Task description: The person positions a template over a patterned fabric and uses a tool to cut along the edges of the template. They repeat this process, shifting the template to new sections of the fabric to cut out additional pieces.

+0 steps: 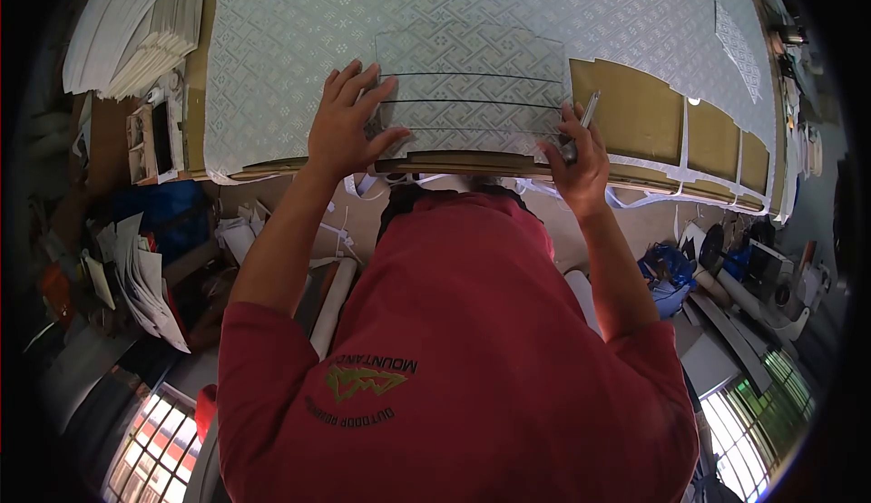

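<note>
A cut piece of grey-green patterned fabric (472, 58) lies flat at the table's near edge. Two dark straight lines and a fainter one run across it. My left hand (349, 126) rests with spread fingers on its left side, the fingertips over its edge. At the right edge of the piece is my right hand (582, 163), closed around a slim silver tool (592, 107) that points up and away from me. Its lower part is hidden by the fingers, so I cannot tell its exact kind.
A large sheet of the same patterned fabric (299, 31) covers most of the table. Brown board (626, 95) shows through cut-out gaps at right. A fabric offcut (737, 49) lies far right. Stacked white sheets (136, 22) stand at left. Bags and rolls crowd the floor.
</note>
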Demonstrator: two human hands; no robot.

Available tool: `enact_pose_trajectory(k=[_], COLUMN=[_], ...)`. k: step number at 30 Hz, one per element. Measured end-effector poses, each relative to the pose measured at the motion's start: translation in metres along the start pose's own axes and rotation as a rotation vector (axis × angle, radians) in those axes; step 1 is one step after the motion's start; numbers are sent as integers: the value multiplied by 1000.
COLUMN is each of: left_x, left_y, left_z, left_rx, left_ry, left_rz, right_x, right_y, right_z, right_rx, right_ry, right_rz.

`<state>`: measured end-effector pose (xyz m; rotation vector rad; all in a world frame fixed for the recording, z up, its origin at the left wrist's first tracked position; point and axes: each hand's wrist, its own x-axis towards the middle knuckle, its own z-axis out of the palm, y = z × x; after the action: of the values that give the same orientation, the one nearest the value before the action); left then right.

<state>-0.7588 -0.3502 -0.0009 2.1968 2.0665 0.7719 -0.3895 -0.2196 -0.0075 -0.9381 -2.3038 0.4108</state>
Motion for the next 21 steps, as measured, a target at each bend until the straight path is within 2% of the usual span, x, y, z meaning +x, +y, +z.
enact_pose_trajectory(k=[21], left_x=[-1], left_y=[4], left_z=[-4], left_rx=[-68], left_ry=[-23], left_rz=[35], right_x=[-6], right_y=[1], right_z=[1], right_rx=[37], right_ry=[33], right_rz=[-5])
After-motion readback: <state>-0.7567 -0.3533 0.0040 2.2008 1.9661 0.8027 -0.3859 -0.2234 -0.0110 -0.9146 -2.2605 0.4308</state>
